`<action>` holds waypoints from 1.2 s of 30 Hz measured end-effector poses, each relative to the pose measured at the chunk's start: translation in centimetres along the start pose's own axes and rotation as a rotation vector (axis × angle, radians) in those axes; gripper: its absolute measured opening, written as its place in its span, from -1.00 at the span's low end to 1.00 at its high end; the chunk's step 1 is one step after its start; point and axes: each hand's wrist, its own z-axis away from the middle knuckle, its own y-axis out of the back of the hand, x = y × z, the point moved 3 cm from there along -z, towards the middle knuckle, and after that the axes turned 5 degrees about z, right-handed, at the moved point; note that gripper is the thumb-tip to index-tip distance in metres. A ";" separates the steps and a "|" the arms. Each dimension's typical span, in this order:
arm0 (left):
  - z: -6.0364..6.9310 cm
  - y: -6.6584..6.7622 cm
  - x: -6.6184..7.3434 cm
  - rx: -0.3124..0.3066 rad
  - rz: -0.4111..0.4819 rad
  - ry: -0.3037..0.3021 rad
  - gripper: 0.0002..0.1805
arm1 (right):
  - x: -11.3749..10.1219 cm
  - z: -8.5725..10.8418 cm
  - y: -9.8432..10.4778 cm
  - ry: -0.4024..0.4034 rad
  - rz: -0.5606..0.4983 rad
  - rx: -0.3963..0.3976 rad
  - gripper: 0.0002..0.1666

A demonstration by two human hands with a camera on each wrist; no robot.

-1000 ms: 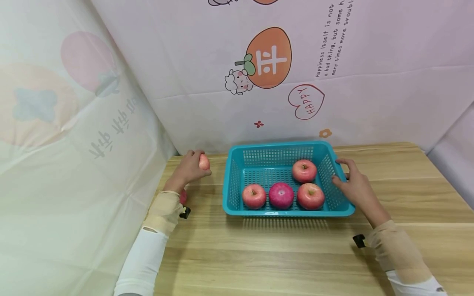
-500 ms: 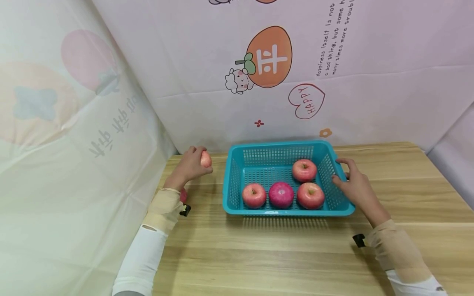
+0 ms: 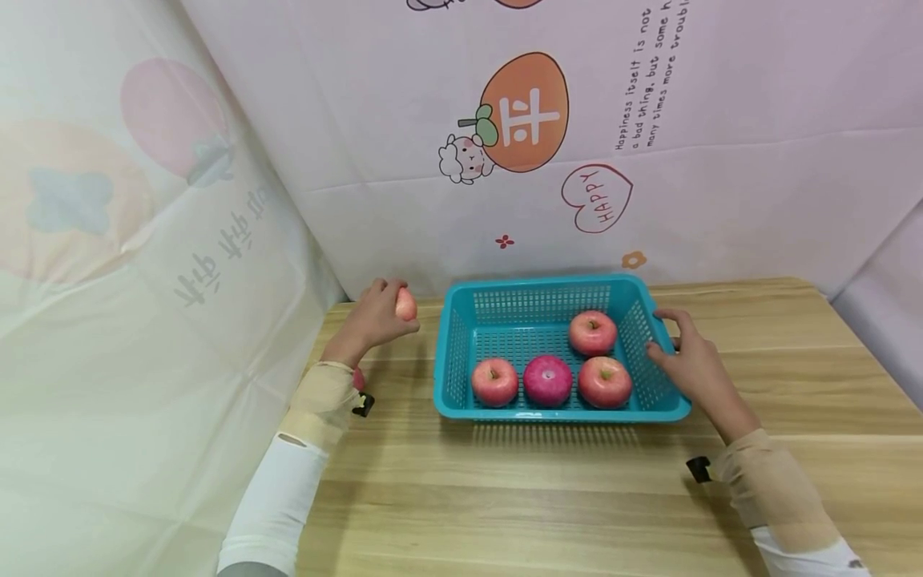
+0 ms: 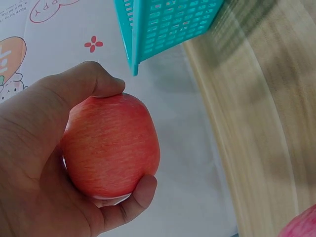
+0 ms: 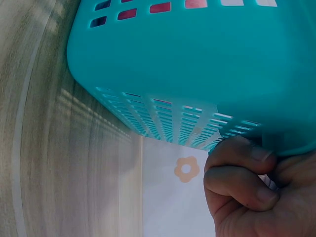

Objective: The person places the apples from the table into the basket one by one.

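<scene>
Thumb and fingers of my left hand grip a pinkish-red apple above the table, left of the turquoise basket. In the left wrist view the apple fills the grasp, thumb on one side and a fingertip on the other. My right hand holds the basket's right rim, its fingers curled there in the right wrist view. Inside the basket sit a left apple, a darker magenta apple, a right apple and a rear apple. Another pink fruit is mostly hidden behind my left wrist.
The wooden table runs under everything. A white printed cloth rises right behind the basket, and another pale cloth hangs along the left side, close to my left arm.
My left hand has moved slightly up and to the right with the apple. The basket, the apples in it and my right hand stay where they were.
</scene>
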 end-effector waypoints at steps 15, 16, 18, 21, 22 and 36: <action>-0.4 0.3 1.1 -0.007 -0.005 -0.016 -0.07 | -0.1 0.0 0.1 0.013 -0.006 0.011 -0.19; -0.4 0.3 1.2 -0.006 -0.005 -0.016 -0.07 | -0.1 0.0 0.1 0.013 -0.007 0.011 -0.19; -0.4 0.4 1.4 -0.003 -0.005 -0.016 -0.07 | -0.2 0.0 0.1 0.013 -0.009 0.011 -0.19; -0.5 0.4 1.7 -0.004 -0.011 -0.020 -0.08 | -0.2 0.0 0.1 0.011 -0.009 0.010 -0.19; -0.5 0.4 1.7 -0.005 -0.014 -0.023 -0.08 | -0.2 0.0 0.1 0.010 -0.010 0.010 -0.19; -0.8 0.3 2.7 -0.010 -0.018 -0.030 -0.10 | -0.1 -0.1 0.2 0.007 -0.011 0.002 -0.18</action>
